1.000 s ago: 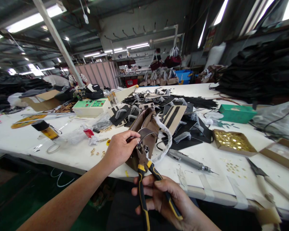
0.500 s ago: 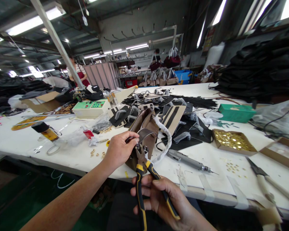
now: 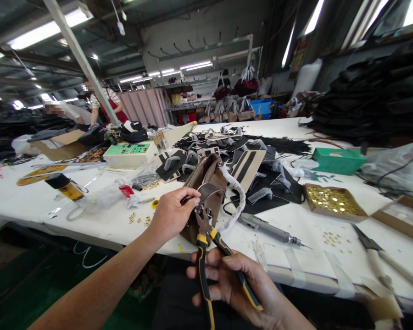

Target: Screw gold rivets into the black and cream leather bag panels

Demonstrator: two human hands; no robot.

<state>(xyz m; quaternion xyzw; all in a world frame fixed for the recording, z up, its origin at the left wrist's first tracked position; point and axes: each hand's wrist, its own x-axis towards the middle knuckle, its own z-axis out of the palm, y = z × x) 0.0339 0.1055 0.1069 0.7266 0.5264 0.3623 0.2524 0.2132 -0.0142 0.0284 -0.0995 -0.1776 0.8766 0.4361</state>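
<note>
A brown handbag [image 3: 211,176] stands at the table's near edge, its top facing me. My left hand [image 3: 172,213] pinches a dark brown strap [image 3: 209,190] of the bag between thumb and fingers. My right hand [image 3: 232,279] holds pliers [image 3: 204,247] with black-and-yellow handles, the fingers wrapped round the spread handles. The jaws of the pliers are up at the strap, just beside my left fingertips; what lies between them is too small to make out. A white-wrapped handle [image 3: 239,197] loops out from the bag's right side.
A grey electric screwdriver [image 3: 270,229] lies right of the bag. Farther right are a carton of gold fittings [image 3: 333,201], a green box [image 3: 339,161] and shears [image 3: 371,250]. Black and beige bag parts [image 3: 249,167] pile up behind. Gold rings [image 3: 139,220] lie left. Two people [image 3: 106,103] work far left.
The handles of the pliers have shifted slightly to the right with my right hand. My left hand stays on the strap. In the background, the people have moved.
</note>
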